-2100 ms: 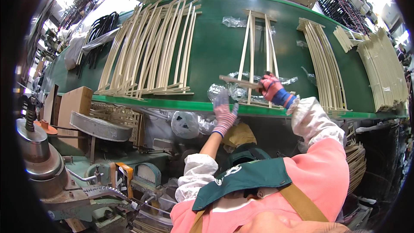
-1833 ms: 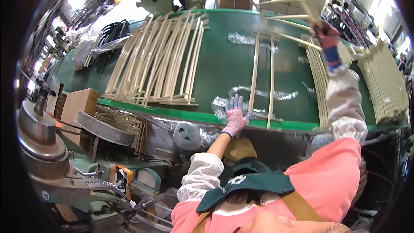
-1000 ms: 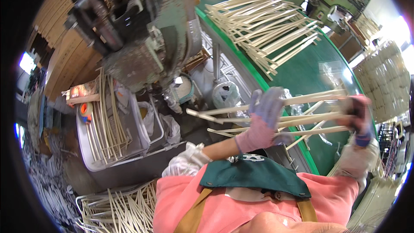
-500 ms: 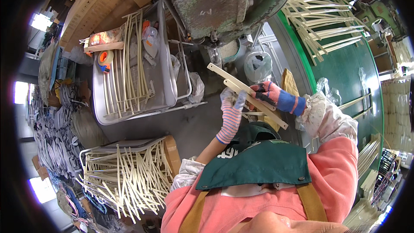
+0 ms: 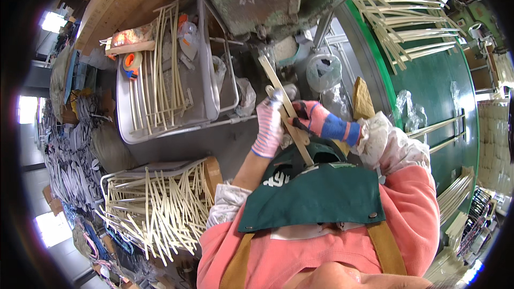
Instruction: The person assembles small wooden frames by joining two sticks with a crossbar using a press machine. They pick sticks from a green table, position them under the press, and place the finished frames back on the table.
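Two pale flat strips with rounded ends lie against each other in front of my apron. The longer strip [image 5: 273, 73] slants from the upper left down toward my chest. Along its left side runs a shorter strip [image 5: 289, 128]. My left hand [image 5: 269, 128], in a striped pink and grey glove, is closed around the shorter strip near its upper end. From the right, my right hand [image 5: 323, 120], in a pink and blue glove with dark fingertips, pinches both strips around their middle. Some fingertips are hidden behind the strips.
A white tray [image 5: 124, 120] at the left holds long strips, a tape roll [image 5: 132, 61] and bags. Below it stands a rack heaped with pale strips [image 5: 160, 208]. A worn green machine [image 5: 251, 2] rises ahead. More strips [image 5: 407, 13] lie on the green table [image 5: 428, 83] at right.
Both hands have moved a little left with the strips. The strips have turned steeper, so their lower end now points toward my apron.
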Available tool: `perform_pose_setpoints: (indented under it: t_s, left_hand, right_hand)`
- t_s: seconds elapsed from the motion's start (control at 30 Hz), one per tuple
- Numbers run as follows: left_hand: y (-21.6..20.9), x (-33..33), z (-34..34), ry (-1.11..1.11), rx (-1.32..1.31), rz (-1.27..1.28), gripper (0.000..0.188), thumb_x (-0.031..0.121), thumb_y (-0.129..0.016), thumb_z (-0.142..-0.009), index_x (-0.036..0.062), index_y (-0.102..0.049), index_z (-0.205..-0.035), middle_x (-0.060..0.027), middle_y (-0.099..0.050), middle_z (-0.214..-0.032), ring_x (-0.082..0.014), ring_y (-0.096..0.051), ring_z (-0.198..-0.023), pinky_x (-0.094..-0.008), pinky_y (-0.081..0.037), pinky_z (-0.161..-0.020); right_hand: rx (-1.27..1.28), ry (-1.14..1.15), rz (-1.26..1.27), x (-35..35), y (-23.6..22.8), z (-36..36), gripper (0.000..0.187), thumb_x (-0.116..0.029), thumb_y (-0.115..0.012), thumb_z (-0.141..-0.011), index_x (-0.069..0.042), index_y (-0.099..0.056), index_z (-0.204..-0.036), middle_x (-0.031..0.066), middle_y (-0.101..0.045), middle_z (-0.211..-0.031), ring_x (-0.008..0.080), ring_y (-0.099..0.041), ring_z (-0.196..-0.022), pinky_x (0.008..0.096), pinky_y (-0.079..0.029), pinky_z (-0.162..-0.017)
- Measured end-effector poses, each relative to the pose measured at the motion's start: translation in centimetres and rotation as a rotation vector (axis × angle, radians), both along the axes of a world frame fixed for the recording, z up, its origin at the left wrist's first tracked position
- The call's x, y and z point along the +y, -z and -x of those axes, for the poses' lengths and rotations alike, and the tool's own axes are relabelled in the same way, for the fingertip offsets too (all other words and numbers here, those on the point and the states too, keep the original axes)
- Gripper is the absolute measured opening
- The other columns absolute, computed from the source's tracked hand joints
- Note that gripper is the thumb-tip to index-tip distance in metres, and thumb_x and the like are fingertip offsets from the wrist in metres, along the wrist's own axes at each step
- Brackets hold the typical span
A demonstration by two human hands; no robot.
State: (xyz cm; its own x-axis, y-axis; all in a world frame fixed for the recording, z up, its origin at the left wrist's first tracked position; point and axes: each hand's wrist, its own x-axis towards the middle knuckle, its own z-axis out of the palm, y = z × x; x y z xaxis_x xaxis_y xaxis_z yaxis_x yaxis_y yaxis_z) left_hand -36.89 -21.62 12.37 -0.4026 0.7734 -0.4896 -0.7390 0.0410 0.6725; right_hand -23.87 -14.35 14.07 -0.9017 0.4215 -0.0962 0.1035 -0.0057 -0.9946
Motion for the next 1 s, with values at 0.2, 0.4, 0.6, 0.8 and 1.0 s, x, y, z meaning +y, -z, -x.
perform_pose_setpoints:
  t_s: [0.2,0.4,0.6,0.8,1.0]
  left_hand:
    - [1.9,1.3,2.1,-0.28,-0.033,-0.126,0.037,0.028,-0.06,-0.088,-0.005,-0.058,-0.105,-0.0129,-0.064,-0.095,-0.0201,-0.061,-0.08,-0.0301,-0.051,-0.074]
    - [1.3,-2.8,3.6,-0.008,0.422,-0.009,0.024,0.022,-0.067,-0.083,-0.0002,-0.066,-0.091,-0.0022,-0.064,-0.078,-0.0066,-0.054,-0.067,-0.0235,-0.042,-0.063]
    - [-5.6,-7.0,4.2,0.812,-0.082,-0.361,0.075,0.061,-0.043,-0.086,-0.0014,-0.045,-0.128,-0.0214,-0.051,-0.124,-0.0311,-0.053,-0.112,-0.035,-0.039,-0.099]
    - [-4.6,-6.4,-2.0,1.06,0.248,0.025,0.05,0.033,-0.06,-0.085,0.0016,-0.044,-0.121,-0.0064,-0.06,-0.083,-0.0094,-0.052,-0.054,-0.0227,-0.043,-0.054]
    - [-5.0,-11.1,-1.0,0.704,0.102,0.481,0.033,0.025,-0.057,-0.087,-0.0016,-0.056,-0.106,0.005,-0.046,-0.054,-0.0042,-0.038,-0.038,-0.0215,-0.031,-0.038]
  right_hand:
    - [-0.07,-0.066,-0.061,2.4,0.3,0.0,0.04,-0.018,-0.076,-0.071,0.0,-0.061,-0.105,0.0069,-0.068,-0.085,0.0087,-0.06,-0.075,0.0262,-0.049,-0.07]
    - [-0.129,-0.162,0.174,5.1,0.1,-0.2,0.036,-0.007,-0.066,-0.079,0.005,-0.054,-0.111,0.0101,-0.068,-0.09,0.0097,-0.062,-0.083,0.0241,-0.049,-0.074]
    - [-0.221,-0.373,0.462,2.8,-0.5,-0.9,0.031,0.001,-0.064,-0.078,0.002,-0.048,-0.104,0.0087,-0.062,-0.085,0.0177,-0.066,-0.075,0.0275,-0.052,-0.066]
    - [-0.35,-0.481,-0.12,2.3,0.8,-1.6,0.033,-0.008,-0.066,-0.077,0.001,-0.056,-0.107,0.0085,-0.067,-0.089,0.0145,-0.063,-0.083,0.0279,-0.048,-0.073]
    - [-0.316,-0.089,0.176,6.4,2.9,-3.4,0.013,-0.006,-0.057,-0.082,0.002,-0.054,-0.092,0.0122,-0.068,-0.079,0.0141,-0.066,-0.077,0.0271,-0.051,-0.068]
